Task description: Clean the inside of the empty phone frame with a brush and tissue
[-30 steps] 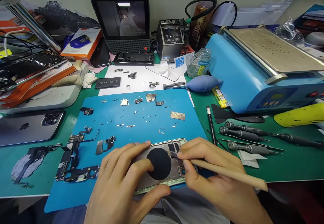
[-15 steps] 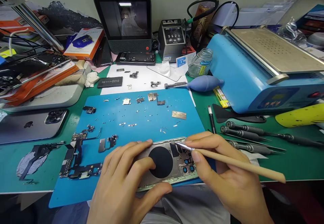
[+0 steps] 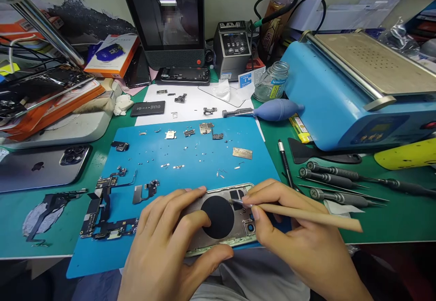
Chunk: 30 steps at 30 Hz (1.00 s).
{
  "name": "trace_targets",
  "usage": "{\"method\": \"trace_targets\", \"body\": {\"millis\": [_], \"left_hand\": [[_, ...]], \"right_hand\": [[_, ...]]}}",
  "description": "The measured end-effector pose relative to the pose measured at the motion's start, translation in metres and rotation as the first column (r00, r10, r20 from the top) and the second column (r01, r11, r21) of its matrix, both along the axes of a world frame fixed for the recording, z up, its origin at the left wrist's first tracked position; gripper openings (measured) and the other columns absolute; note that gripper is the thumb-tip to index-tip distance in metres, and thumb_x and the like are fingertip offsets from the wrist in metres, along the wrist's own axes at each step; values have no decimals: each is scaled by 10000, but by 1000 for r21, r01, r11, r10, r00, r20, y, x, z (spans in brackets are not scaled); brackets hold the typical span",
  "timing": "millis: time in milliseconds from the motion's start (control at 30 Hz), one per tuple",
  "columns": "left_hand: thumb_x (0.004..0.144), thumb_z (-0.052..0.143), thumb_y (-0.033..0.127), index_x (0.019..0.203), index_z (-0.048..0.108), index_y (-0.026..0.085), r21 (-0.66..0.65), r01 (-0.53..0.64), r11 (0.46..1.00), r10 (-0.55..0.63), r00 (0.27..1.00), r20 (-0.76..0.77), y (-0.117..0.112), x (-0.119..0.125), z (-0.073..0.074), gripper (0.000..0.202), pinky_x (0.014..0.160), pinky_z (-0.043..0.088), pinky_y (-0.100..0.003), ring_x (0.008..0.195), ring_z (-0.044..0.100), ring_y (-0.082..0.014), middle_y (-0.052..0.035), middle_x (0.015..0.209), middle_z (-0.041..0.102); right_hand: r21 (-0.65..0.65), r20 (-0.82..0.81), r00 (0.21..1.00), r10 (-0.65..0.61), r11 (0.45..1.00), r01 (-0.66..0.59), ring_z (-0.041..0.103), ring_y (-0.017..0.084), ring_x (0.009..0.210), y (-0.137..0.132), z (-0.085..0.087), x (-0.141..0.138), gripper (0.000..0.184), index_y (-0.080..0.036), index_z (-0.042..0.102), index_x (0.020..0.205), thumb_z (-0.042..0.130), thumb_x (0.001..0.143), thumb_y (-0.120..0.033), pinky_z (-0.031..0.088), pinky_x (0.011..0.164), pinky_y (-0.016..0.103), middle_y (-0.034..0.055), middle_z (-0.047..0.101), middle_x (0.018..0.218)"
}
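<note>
Phone shell (image 3: 235,226) lies on the near side of the blue mat (image 3: 180,179); I'd guess light, stiff, slick, best held by its rims. My left hand (image 3: 163,233) spans it, holding; my right hand (image 3: 298,235) pinches a brush (image 3: 309,215).

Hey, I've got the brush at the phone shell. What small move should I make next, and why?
I'd probably make one short, light stroke across the dark patches: the brush has its tip right there, beside the black circle, the right hand holds it like a pen, and the left hand steadies the phone shell.
</note>
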<state>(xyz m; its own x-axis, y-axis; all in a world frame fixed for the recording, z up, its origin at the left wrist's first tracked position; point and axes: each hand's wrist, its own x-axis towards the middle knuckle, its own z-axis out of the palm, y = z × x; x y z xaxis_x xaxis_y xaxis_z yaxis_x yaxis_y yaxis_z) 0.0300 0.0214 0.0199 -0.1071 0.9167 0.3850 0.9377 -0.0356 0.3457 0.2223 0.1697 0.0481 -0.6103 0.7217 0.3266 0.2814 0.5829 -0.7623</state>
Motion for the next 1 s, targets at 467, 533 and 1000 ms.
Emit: {"method": "trace_targets", "body": {"millis": [467,533,1000], "left_hand": [[1096,654,670,1344,620,223,-63,155,986,-165,963,-213,2,-15,8,512,1166,314,-420,1479,464,-305,-164,1550,692],[1105,630,679,1361,621,219,-61,156,986,-167,955,-244,3,-14,12,526,1162,291,-448,1501,450,-320,-184,1574,675],[1091,642,701,1420,737,334,28,79,997,-78,997,-16,14,20,8,501,1291,245,-475,1524,485,-298,-79,1626,627]], "right_hand": [[-207,-251,957,-148,974,96,733,90,785,0,-10,10,192,-329,756,972,680,1025,-161,595,646,155,-69,758,913],[-262,-331,909,-254,950,170,700,84,760,-1,-13,14,158,-337,777,1044,668,1097,-236,578,604,162,-43,745,1010],[-383,-359,873,-330,905,185,719,105,795,-4,-18,20,93,-383,844,1104,755,1086,-404,597,629,170,-12,768,1126]]}}
